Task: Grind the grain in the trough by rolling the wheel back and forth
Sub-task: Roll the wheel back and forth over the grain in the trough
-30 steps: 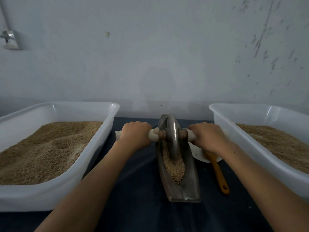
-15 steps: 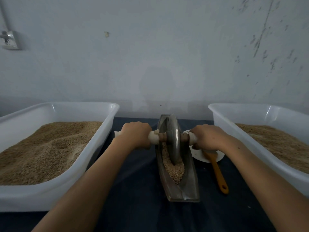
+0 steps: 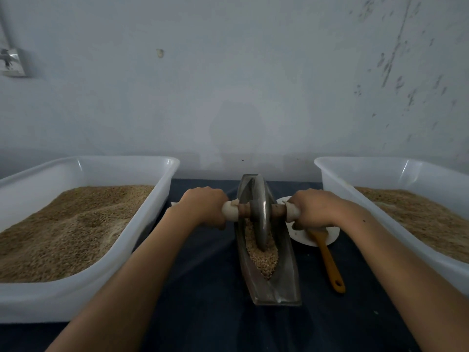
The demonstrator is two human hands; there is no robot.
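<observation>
A dark blue cloth covers the desk [image 3: 208,288]. Nearest in the middle, a narrow metal trough [image 3: 272,288] runs from near to far, its blunt near end bare. Further in, it holds a bed of tan grain [image 3: 264,260] that narrows to a point toward the near end. The metal wheel [image 3: 261,217] stands upright on edge in the trough, its lower rim sunk into the grain at about the middle of the trough's length. An axle [image 3: 242,210] passes through the wheel's hub, with pale wrapped grips on both ends.

The left hand [image 3: 204,207] curls its fingers over the left grip, knuckles up. The right hand [image 3: 313,208] wraps the right grip the same way. Both forearms reach in from the near edge.

Just right of the trough lies an orange spoon [image 3: 328,260], its handle pointing near and its head resting on a small white plate [image 3: 312,236], partly under the right hand.

At the left, a big white tub [image 3: 142,224] holds a heaped mass of grain. At the right, a second tub [image 3: 337,189] holds a layer of the same. Behind them rises a pale, stained wall [image 3: 241,85], with a small fitting [image 3: 11,62] at its far left.
</observation>
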